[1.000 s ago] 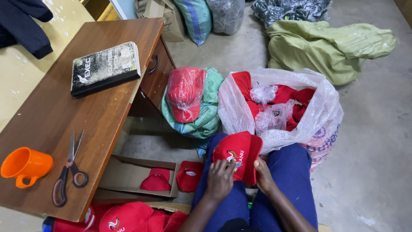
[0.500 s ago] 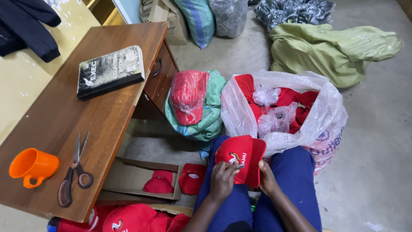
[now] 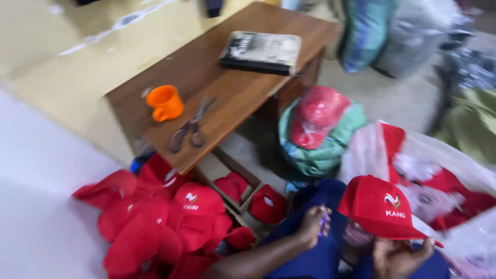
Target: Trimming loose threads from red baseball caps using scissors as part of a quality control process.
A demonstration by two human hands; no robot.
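R hand (image 3: 398, 256) grips 1 red cap (image 3: 380, 206) by brim; L hand (image 3: 314, 227) loosely curled, empty. Bench (image 3: 227, 88): 1 orange cup (image 3: 165, 102), 1 scissors (image 3: 190, 130), 1 book (image 3: 261, 51).

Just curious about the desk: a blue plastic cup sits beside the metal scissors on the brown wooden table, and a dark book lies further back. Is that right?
Not quite. The plastic cup is orange, not blue, as the head view shows. It does sit beside the metal scissors on the brown wooden table, with the dark book further back.
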